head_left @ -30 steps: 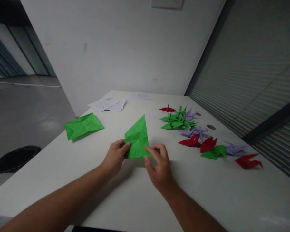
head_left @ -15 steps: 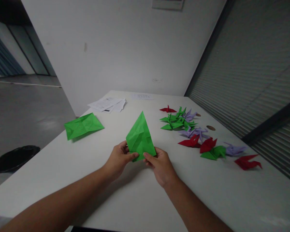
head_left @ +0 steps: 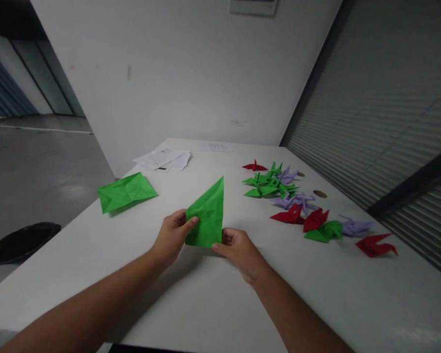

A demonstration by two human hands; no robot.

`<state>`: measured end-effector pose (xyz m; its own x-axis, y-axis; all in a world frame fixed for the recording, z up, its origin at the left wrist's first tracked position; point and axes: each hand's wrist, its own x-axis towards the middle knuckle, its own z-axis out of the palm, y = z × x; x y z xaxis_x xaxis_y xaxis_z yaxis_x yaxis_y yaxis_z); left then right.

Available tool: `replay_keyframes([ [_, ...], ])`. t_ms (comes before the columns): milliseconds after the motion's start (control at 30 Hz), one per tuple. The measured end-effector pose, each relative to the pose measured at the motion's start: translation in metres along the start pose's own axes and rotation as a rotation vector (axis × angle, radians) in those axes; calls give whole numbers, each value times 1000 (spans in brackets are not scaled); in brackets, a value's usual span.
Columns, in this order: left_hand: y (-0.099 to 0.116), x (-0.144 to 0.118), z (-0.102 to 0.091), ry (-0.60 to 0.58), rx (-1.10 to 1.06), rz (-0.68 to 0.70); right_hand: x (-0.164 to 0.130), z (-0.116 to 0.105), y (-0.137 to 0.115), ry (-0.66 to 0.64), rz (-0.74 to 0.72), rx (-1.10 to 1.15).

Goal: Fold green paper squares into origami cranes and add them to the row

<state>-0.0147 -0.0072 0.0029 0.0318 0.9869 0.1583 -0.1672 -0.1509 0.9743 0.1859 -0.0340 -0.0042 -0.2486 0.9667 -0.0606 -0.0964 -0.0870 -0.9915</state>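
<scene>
A folded sheet of green origami paper [head_left: 206,218] is held up above the white table [head_left: 191,304], its pointed corner at the upper right. My left hand [head_left: 172,236] pinches its left edge, thumb on the near face and fingers behind. My right hand [head_left: 238,251] grips the lower right corner between thumb and fingers. Faint creases run across the paper. To the left, a second green paper sheet [head_left: 127,192] with crease lines rests on the table, apart from both hands.
Folded paper cranes sit along the right: green ones [head_left: 268,189], purple ones [head_left: 355,226] and red ones [head_left: 375,245]. Printed papers [head_left: 163,159] lie at the back left. A black bin [head_left: 24,242] stands on the floor at left. Window blinds [head_left: 382,113] border the right side.
The green paper in my hands has turned, so its point moved from top centre to the upper right. My left thumb shifted up along the left edge; my right hand stays at the lower right corner.
</scene>
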Motion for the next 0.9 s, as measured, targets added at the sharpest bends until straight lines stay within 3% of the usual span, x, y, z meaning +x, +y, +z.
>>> replay_keyframes([
  [67, 5, 1, -6, -69, 162, 60, 2, -5, 1, 36, -107, -20],
  [200, 16, 1, -14, -250, 399, 206, 5, -21, -3, 256, -419, -6],
  [333, 15, 1, -15, -346, 321, 102, 3, -32, -11, 335, -597, -14],
  [467, 5, 1, -13, -373, 124, -63, 1, -32, -14, 276, -633, -52],
  [633, -1, 2, -13, -384, 32, -149, 0, -27, -10, 161, -644, -111],
  [900, 0, 0, -9, -436, -16, -227, -3, -24, -10, 186, -521, -82],
])
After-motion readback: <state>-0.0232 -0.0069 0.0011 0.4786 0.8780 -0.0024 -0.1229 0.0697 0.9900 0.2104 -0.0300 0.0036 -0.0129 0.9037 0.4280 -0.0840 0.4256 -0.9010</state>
